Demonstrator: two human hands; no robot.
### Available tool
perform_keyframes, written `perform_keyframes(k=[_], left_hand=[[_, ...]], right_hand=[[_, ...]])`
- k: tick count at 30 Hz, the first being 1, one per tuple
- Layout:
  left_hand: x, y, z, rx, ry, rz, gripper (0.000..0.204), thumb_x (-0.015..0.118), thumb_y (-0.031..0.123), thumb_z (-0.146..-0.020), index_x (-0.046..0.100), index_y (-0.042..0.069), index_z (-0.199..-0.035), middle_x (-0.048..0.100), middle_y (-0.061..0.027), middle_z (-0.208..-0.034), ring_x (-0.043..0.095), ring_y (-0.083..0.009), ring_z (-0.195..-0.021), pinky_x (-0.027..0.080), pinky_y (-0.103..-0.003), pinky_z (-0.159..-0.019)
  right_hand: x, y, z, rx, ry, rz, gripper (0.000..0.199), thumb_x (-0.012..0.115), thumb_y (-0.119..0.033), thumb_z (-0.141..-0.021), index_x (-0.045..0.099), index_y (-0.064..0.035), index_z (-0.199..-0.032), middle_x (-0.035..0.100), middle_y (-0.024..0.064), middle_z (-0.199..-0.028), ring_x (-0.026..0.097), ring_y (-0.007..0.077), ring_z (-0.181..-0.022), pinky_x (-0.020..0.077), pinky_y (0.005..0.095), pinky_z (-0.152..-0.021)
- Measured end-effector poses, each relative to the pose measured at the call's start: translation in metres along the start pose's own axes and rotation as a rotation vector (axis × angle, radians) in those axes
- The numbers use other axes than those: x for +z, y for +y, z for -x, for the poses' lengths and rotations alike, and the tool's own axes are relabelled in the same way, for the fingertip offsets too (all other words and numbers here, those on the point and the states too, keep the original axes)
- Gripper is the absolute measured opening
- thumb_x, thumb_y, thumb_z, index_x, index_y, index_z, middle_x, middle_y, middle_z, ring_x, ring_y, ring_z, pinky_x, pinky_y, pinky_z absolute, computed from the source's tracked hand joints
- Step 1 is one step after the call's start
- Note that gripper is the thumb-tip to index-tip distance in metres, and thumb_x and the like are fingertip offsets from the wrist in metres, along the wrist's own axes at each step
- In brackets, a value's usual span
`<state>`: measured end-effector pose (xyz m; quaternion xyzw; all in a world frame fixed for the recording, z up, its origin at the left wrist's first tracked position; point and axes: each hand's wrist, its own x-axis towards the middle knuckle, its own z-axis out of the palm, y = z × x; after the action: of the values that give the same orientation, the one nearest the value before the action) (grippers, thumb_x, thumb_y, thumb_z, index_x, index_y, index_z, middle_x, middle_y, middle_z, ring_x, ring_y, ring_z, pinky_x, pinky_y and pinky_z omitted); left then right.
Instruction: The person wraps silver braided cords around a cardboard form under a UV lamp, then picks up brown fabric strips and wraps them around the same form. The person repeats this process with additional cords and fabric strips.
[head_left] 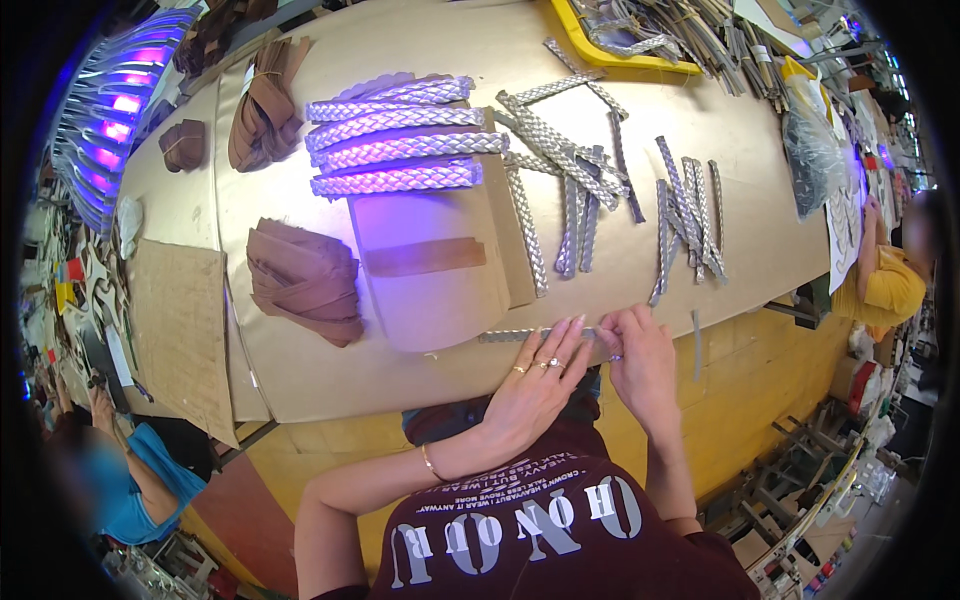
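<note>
I see the braided strip lying crosswise along the worktop edge, left hand pressing it flat-fingered, right hand pinching its end.

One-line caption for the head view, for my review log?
Both hands, left hand and right hand, press a silver braided strip on a cardboard-covered table.

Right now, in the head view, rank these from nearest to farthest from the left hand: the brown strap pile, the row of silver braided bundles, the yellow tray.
From the left hand, at the table's near edge:
1. Brown strap pile, to its left on the table.
2. Silver braided bundles, farther back, left of centre.
3. Yellow tray, at the table's far edge, to the right.
</note>
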<state>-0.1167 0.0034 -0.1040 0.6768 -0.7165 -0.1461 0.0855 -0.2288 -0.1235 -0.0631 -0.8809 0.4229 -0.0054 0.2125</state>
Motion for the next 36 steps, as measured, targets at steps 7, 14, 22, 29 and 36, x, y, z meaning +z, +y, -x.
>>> perform_keyframes(k=[7, 14, 22, 29, 36], left_hand=[[0.000, 0.000, 0.001, -0.005, -0.035, 0.031, 0.066, 0.064, 0.031, -0.087, 0.040, 0.008, -0.144, 0.027, -0.0156, -0.155, 0.026, -0.0284, -0.144, 0.027, -0.048, -0.114], [-0.001, 0.000, 0.001, -0.023, -0.037, 0.011, 0.068, 0.066, 0.031, -0.085, 0.040, 0.010, -0.144, 0.027, -0.0128, -0.156, 0.026, -0.0261, -0.144, 0.026, -0.051, -0.114], [-0.002, 0.000, 0.000, -0.020, -0.049, 0.005, 0.067, 0.066, 0.031, -0.085, 0.041, 0.010, -0.144, 0.027, -0.0130, -0.155, 0.026, -0.0263, -0.144, 0.026, -0.052, -0.114], [-0.002, 0.001, 0.000, -0.021, -0.059, -0.015, 0.067, 0.065, 0.031, -0.086, 0.039, 0.010, -0.145, 0.027, -0.0132, -0.156, 0.025, -0.0268, -0.144, 0.025, -0.052, -0.114], [-0.002, 0.001, 0.001, -0.027, -0.062, -0.001, 0.066, 0.063, 0.031, -0.087, 0.039, 0.011, -0.145, 0.027, -0.0134, -0.156, 0.025, -0.0274, -0.144, 0.024, -0.053, -0.114]], right_hand=[[0.002, 0.015, 0.009, 0.069, 0.044, -0.235, 0.009, 0.068, -0.017, -0.086, 0.064, -0.0106, -0.091, 0.061, 0.0035, -0.087, 0.060, 0.0235, -0.078, 0.0392, 0.0361, -0.072], [0.011, 0.014, 0.009, 0.001, 0.151, -0.195, 0.008, 0.071, -0.017, -0.083, 0.067, -0.0114, -0.087, 0.060, 0.0010, -0.083, 0.058, 0.0201, -0.076, 0.0369, 0.0344, -0.070], [0.020, 0.010, 0.010, 0.030, 0.221, -0.135, 0.010, 0.071, -0.018, -0.083, 0.065, -0.0108, -0.084, 0.059, 0.0012, -0.080, 0.058, 0.0207, -0.079, 0.0368, 0.0363, -0.070], [0.029, 0.007, 0.014, 0.008, 0.279, -0.027, 0.010, 0.070, -0.018, -0.085, 0.063, -0.0111, -0.088, 0.059, 0.0029, -0.087, 0.057, 0.0226, -0.084, 0.0378, 0.0374, -0.071], [0.038, 0.005, 0.019, -0.026, 0.352, 0.013, 0.011, 0.068, -0.017, -0.086, 0.062, -0.0099, -0.092, 0.059, 0.0042, -0.089, 0.057, 0.0234, -0.087, 0.0389, 0.0380, -0.075]])
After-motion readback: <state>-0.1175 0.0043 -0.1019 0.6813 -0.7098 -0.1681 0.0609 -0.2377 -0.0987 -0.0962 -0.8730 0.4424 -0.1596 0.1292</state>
